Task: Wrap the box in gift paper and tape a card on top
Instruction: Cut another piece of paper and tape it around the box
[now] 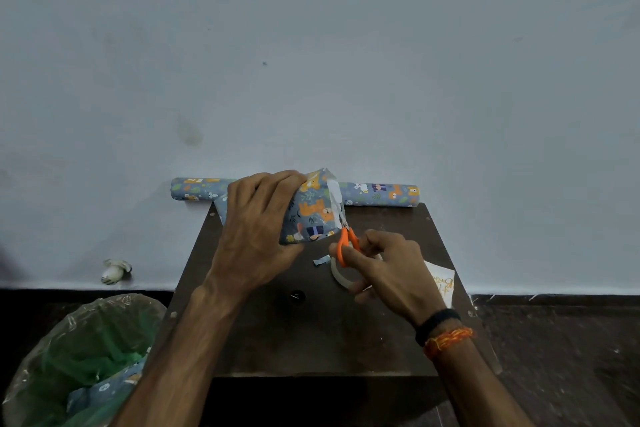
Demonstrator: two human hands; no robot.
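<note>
The box (313, 210), covered in blue animal-print gift paper, stands tilted on the dark table (311, 329). My left hand (256, 229) grips its left side and top. My right hand (384, 269) holds orange-handled scissors (346, 239) whose blades reach up along the box's right edge, where a white strip of paper shows. A roll of clear tape (341, 276) lies under my right hand. The white card (443, 282) with gold lettering sits at the table's right edge, partly hidden by my wrist.
The gift paper roll (381, 194) lies along the wall behind the table. A small paper scrap (321, 261) lies by the tape. A bin with a green liner (79, 357) holding paper offcuts stands at the lower left. A white object (114, 270) lies on the floor.
</note>
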